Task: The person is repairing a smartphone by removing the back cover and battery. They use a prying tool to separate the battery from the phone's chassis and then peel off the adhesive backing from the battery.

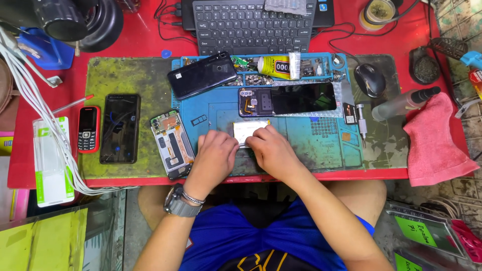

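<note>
bright even light, sharp; slight edge distortion

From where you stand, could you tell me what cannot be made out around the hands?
- Head view: near edge of the phone battery, hidden by left hand and right hand.
- Fingertips' grip: hidden under the knuckles.
- Keyboard: top cut off by the frame edge.
- Parts in the tray: too small.

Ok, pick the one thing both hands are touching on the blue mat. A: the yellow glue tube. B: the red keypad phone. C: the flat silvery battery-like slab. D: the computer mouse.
C: the left hand and right hand both rest their fingertips on the flat silvery slab at the middle of the blue mat, well apart from anything else on the table.
</note>
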